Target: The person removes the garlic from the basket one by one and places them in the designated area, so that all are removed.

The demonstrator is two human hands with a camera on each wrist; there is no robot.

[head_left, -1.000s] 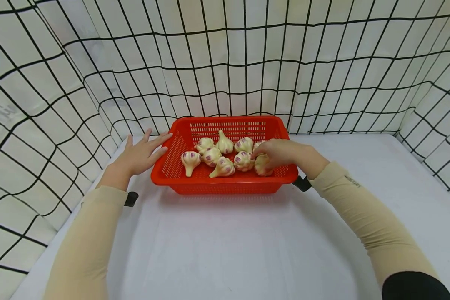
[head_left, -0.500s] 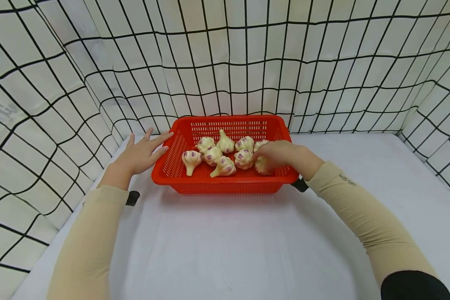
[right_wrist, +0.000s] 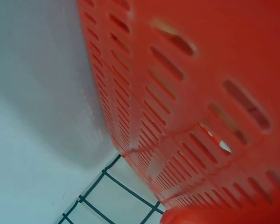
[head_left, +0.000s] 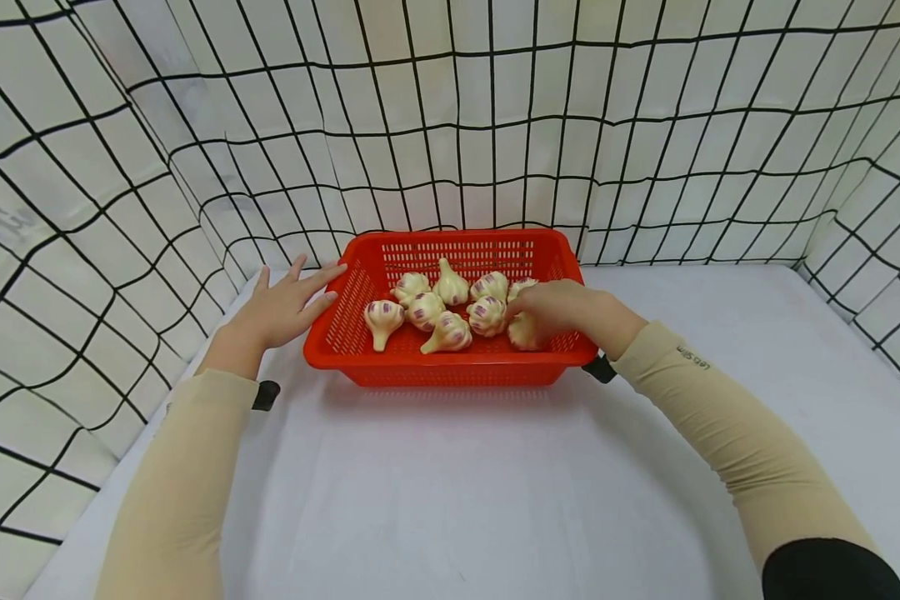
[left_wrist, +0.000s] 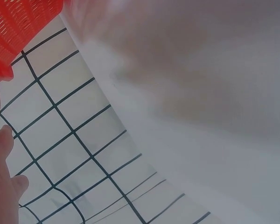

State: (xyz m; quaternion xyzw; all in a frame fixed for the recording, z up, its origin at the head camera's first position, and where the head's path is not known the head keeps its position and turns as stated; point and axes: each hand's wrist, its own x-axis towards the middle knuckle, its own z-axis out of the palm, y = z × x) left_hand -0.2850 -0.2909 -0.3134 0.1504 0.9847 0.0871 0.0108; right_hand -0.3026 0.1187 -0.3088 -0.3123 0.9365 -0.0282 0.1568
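Observation:
A red plastic basket (head_left: 450,361) holds several white garlic bulbs (head_left: 449,332) with purple streaks. My right hand (head_left: 558,310) reaches over the basket's right end, fingers curled down round a garlic bulb (head_left: 523,332) in the front right corner and partly covering it. Another bulb (head_left: 521,287) shows just behind the fingers. At the other end, my left hand (head_left: 281,308) has its fingers spread, the fingertips right at the left rim. In the left wrist view, that hand's fingers (left_wrist: 4,140) lie beside the basket rim (left_wrist: 0,69). The right wrist view shows only the slotted basket wall (right_wrist: 177,116), hiding the hand.
The basket stands on a white-covered table (head_left: 420,492), towards its back edge. Black netting (head_left: 491,125) over white panels encloses the back and both sides. The left forearm (head_left: 176,483) and right forearm (head_left: 727,442) wear beige sleeves.
The right hand has shifted very slightly over the front right garlic bulb, covering more of it than a second ago. The left hand and the basket keep their places.

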